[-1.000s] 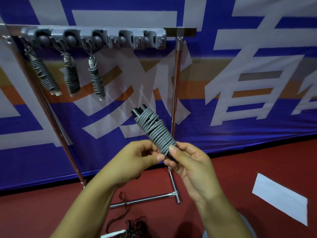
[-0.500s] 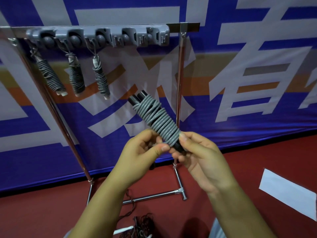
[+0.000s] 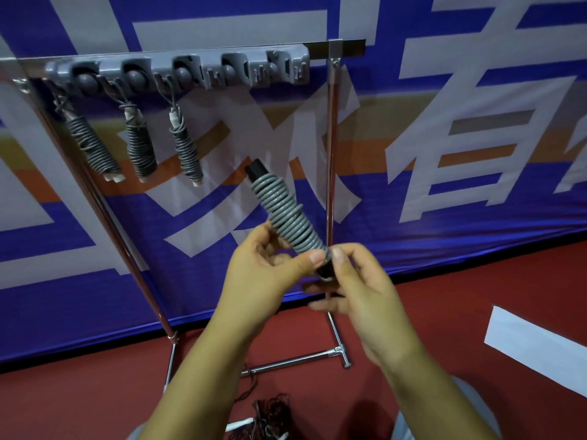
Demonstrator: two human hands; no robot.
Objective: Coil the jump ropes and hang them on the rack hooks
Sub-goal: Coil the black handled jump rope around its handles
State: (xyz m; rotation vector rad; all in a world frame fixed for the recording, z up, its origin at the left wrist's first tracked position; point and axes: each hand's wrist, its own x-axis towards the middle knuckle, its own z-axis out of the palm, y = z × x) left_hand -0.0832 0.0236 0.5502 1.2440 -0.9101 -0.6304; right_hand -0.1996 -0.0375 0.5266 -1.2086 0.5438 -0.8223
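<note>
A coiled grey jump rope (image 3: 286,214) wound round its black handles tilts up to the left in front of me. My left hand (image 3: 266,274) pinches its lower end from the left with thumb and fingers. From the right, my right hand (image 3: 359,290) pinches the black handle tip at the bottom. Three coiled grey ropes hang from the grey hook rail (image 3: 178,73): one at the left (image 3: 92,147), one beside it (image 3: 139,144) and a third (image 3: 185,147). The rail's right-hand hooks carry nothing.
The rail sits on a chrome rack whose right post (image 3: 330,154) stands just behind the held rope; its foot bar (image 3: 295,362) lies on the red floor. A tangle of dark rope (image 3: 266,417) lies on the floor near me. A white sheet (image 3: 536,344) lies at the right.
Both hands lifted the coiled rope slightly and turned it more upright. The view has shifted, so the rack sits further right and lower in the frame.
</note>
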